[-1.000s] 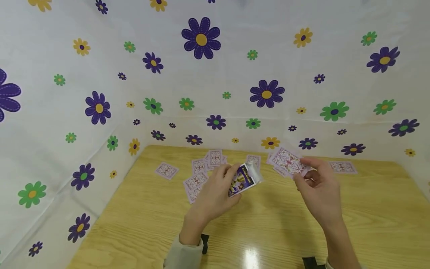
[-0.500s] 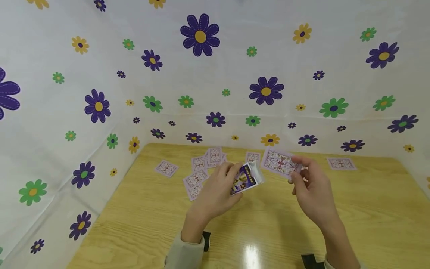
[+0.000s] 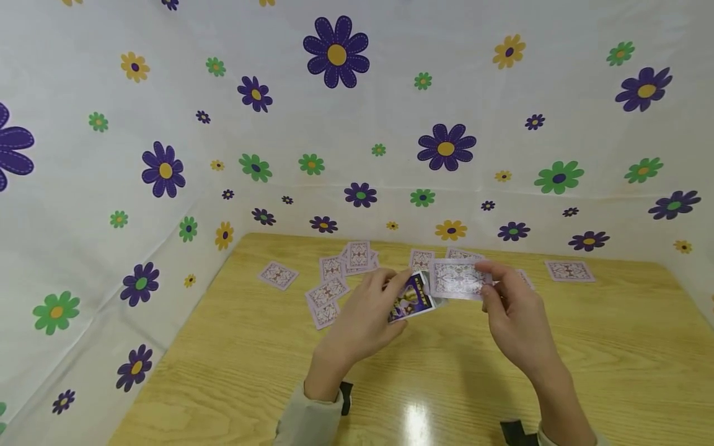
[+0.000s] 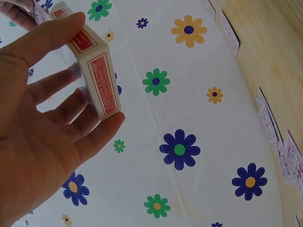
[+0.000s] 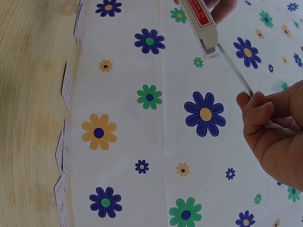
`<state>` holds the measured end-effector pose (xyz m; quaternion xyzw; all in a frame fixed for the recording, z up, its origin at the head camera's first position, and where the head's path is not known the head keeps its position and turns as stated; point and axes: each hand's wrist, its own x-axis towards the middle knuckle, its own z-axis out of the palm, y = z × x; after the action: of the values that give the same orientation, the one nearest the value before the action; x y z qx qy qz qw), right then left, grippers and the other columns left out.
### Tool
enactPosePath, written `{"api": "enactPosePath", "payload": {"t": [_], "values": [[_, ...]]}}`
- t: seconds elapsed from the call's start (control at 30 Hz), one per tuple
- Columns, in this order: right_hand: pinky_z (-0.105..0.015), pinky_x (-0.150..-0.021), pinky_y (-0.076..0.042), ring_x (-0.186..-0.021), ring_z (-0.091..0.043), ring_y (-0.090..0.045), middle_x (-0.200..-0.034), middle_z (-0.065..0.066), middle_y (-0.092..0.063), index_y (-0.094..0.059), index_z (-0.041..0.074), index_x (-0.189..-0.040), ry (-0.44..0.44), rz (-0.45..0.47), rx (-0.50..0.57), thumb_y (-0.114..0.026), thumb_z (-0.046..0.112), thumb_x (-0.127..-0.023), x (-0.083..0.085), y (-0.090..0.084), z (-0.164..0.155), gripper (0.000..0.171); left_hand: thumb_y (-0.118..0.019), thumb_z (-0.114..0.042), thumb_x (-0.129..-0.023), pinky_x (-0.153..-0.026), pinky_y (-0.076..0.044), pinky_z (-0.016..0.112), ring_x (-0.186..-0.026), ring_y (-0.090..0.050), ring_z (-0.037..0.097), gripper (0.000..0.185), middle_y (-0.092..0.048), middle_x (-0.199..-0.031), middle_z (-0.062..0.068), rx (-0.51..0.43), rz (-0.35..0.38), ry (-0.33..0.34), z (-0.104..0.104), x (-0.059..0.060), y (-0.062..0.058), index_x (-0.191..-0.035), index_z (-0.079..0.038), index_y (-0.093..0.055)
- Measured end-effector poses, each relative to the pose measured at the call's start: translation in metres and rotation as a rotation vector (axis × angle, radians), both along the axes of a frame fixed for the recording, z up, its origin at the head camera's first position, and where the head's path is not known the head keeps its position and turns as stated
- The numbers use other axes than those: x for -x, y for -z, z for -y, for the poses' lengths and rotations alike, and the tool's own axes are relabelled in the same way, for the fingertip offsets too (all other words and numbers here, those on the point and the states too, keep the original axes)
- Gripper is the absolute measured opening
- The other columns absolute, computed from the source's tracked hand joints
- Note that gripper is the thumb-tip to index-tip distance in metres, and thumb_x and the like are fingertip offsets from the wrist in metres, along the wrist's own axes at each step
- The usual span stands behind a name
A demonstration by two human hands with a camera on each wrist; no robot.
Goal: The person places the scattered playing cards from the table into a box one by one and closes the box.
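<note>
My left hand (image 3: 359, 322) grips a playing card box (image 3: 411, 298) with a dark purple and gold front, fingers and thumb around its edges. Red panels mark the sides of the box (image 4: 104, 82) in the left wrist view. Between thumb and forefinger, my right hand (image 3: 519, 325) pinches a playing card (image 3: 456, 279) by its right end, its patterned back facing up. The card's far end overlaps the box's open end in the head view. Seen edge-on from the right wrist, the card (image 5: 236, 68) slants up to the mouth of the box (image 5: 201, 21).
Several patterned cards lie face down toward the back of the wooden table (image 3: 251, 365): a cluster (image 3: 327, 291) left of the box, a lone card (image 3: 277, 275) farther left, another (image 3: 570, 271) at far right. A white flowered cloth (image 3: 379, 99) stands behind and to the left.
My right hand has moved left and levelled the card, bringing its end to the box's opening. The left hand with the box has stayed nearly in place.
</note>
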<state>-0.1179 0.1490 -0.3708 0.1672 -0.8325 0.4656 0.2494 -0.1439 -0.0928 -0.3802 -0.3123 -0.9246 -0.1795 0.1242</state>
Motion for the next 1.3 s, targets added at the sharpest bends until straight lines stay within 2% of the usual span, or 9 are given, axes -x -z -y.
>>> {"api": "enactPosePath", "payload": {"t": [0.17, 0.47, 0.77, 0.93, 1.07, 1.3], "values": [[-0.019, -0.044, -0.032, -0.057, -0.007, -0.04, -0.072, -0.002, -0.05, -0.061, -0.002, -0.123, -0.007, 0.0, -0.015, -0.053, -0.014, -0.094, -0.0002, -0.0005, -0.0003, 0.032, -0.081, -0.017, -0.082, -0.096, -0.05, 0.036, -0.116, -0.052, 0.025, 0.08, -0.05, -0.131, 0.012, -0.002, -0.013, 0.008, 0.0001, 0.0012, 0.0006, -0.15, -0.012, -0.04], [-0.021, -0.048, -0.035, -0.059, -0.01, -0.041, -0.075, -0.004, -0.05, -0.06, -0.003, -0.122, -0.006, 0.048, -0.08, -0.053, -0.013, -0.094, -0.0003, 0.0008, -0.0014, 0.031, -0.081, -0.019, -0.082, -0.095, -0.05, 0.036, -0.117, -0.052, 0.025, 0.08, -0.05, -0.132, 0.012, 0.009, -0.01, 0.003, 0.0002, 0.0012, 0.0017, -0.15, -0.013, -0.04], [-0.022, -0.047, -0.036, -0.056, -0.009, -0.04, -0.071, 0.0, -0.048, -0.06, -0.001, -0.123, -0.023, 0.106, -0.134, -0.053, -0.011, -0.095, -0.0003, -0.0006, -0.0011, 0.031, -0.083, -0.019, -0.081, -0.097, -0.05, 0.037, -0.118, -0.052, 0.027, 0.081, -0.05, -0.131, 0.013, 0.009, -0.04, 0.022, 0.0002, 0.0008, 0.0013, -0.15, -0.012, -0.041], [-0.022, -0.047, -0.039, -0.056, -0.009, -0.045, -0.075, -0.001, -0.053, -0.057, 0.001, -0.127, -0.026, 0.101, -0.114, -0.056, -0.009, -0.094, 0.0002, -0.0005, -0.0004, 0.034, -0.083, -0.019, -0.081, -0.096, -0.05, 0.038, -0.118, -0.052, 0.027, 0.08, -0.051, -0.13, 0.013, 0.007, -0.044, 0.027, -0.0002, 0.0011, 0.0013, -0.149, -0.011, -0.042], [-0.022, -0.048, -0.046, -0.061, -0.009, -0.052, -0.088, -0.006, -0.06, -0.055, 0.0, -0.127, -0.037, 0.099, -0.076, -0.058, -0.009, -0.094, 0.0001, 0.0002, 0.0004, 0.035, -0.082, -0.02, -0.082, -0.096, -0.05, 0.037, -0.118, -0.051, 0.026, 0.081, -0.05, -0.132, 0.012, 0.019, -0.038, 0.025, -0.0005, 0.001, 0.0013, -0.15, -0.012, -0.041], [-0.025, -0.053, -0.054, -0.067, -0.009, -0.058, -0.097, -0.01, -0.061, -0.052, -0.002, -0.129, -0.056, 0.132, -0.014, -0.06, -0.008, -0.093, 0.0005, 0.001, 0.003, 0.037, -0.082, -0.021, -0.082, -0.096, -0.05, 0.037, -0.119, -0.051, 0.027, 0.08, -0.051, -0.132, 0.013, 0.025, -0.034, 0.024, -0.0011, 0.0007, 0.0014, -0.15, -0.013, -0.04]]}}
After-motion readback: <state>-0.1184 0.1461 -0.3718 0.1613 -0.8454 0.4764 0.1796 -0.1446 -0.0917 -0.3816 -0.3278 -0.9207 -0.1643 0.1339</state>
